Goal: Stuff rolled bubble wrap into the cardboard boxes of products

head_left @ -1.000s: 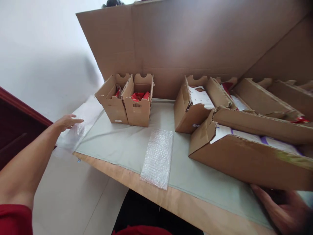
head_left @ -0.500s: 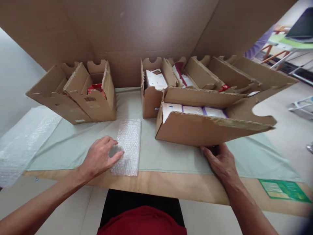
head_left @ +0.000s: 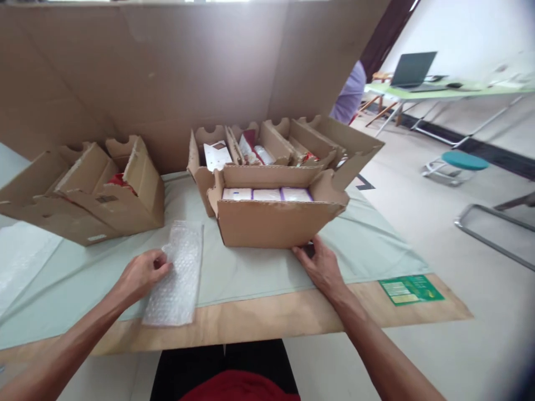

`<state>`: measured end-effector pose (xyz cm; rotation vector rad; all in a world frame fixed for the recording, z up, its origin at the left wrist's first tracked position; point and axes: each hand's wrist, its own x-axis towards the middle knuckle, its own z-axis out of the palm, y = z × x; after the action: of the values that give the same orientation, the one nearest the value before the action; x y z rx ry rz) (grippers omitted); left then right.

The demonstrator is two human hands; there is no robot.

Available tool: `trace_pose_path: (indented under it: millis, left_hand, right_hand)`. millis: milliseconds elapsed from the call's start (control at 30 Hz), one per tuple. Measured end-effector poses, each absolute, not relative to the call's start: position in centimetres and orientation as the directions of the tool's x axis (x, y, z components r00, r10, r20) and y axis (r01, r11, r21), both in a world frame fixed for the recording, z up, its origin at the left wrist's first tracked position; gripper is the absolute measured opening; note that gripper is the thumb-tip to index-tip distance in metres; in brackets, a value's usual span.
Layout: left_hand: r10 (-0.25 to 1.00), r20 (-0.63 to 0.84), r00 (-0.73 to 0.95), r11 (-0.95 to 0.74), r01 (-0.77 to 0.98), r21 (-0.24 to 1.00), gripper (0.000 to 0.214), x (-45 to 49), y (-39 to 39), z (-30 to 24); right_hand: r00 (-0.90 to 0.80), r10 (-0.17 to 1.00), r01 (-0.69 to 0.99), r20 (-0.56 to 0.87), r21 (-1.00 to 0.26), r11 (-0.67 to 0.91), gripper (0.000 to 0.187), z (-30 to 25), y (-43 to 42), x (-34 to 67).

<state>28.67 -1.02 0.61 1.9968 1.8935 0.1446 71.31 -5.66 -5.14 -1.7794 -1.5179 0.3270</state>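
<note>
The head view looks out from the wearer's own position, forward and down over the wooden table [head_left: 259,316], near enough that the red shirt [head_left: 240,387] shows at the bottom edge. It stands high enough to see into the front cardboard box [head_left: 276,225], with the left hand [head_left: 144,273] and right hand [head_left: 320,268] before it. Past the tall cardboard panel [head_left: 209,67], it reaches a distant laptop [head_left: 413,71]. The lower-right corner is blurred, perhaps by something close to the lens.

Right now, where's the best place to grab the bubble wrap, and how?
Probably pinch the near edge of the bubble wrap, coming from the front: the sheet is thin and nearly flat, and that edge lies over the wooden strip nearest you.
</note>
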Motion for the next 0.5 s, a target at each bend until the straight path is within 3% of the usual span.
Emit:
trace_pose_path:
  millis: [100,200,300,400,500]
  left_hand:
    - [0.99,-0.122,0.071,0.016,0.802,0.597,0.03,27.2,-2.0,1.5]
    - [0.984,-0.18,0.014,0.134,0.61,0.781,0.048,25.4,-3.4,2.3]
    - [0.949,-0.315,0.012,0.276,0.454,0.847,0.065,24.3,-4.7,2.3]
    - [0.918,-0.394,0.045,0.373,0.239,0.896,0.05,25.3,-5.1,2.0]
    - [0.923,-0.342,0.177,0.352,-0.026,0.936,0.048,29.0,-4.2,1.5]
  right_hand:
    - [0.241,0.934,0.762,0.266,-0.648,-0.012,0.036,-4.6,-5.4,71.5]
    - [0.243,0.942,0.766,0.23,-0.642,-0.041,0.038,-3.6,-4.8,72.2]
    - [0.277,0.937,0.736,0.214,-0.673,-0.064,0.042,-2.8,-4.3,73.0]
    - [0.256,0.946,0.703,0.2,-0.71,-0.04,0.04,-3.0,-4.5,73.5]
    - [0.224,0.944,0.688,0.24,-0.725,0.021,0.05,-3.6,-4.9,73.4]
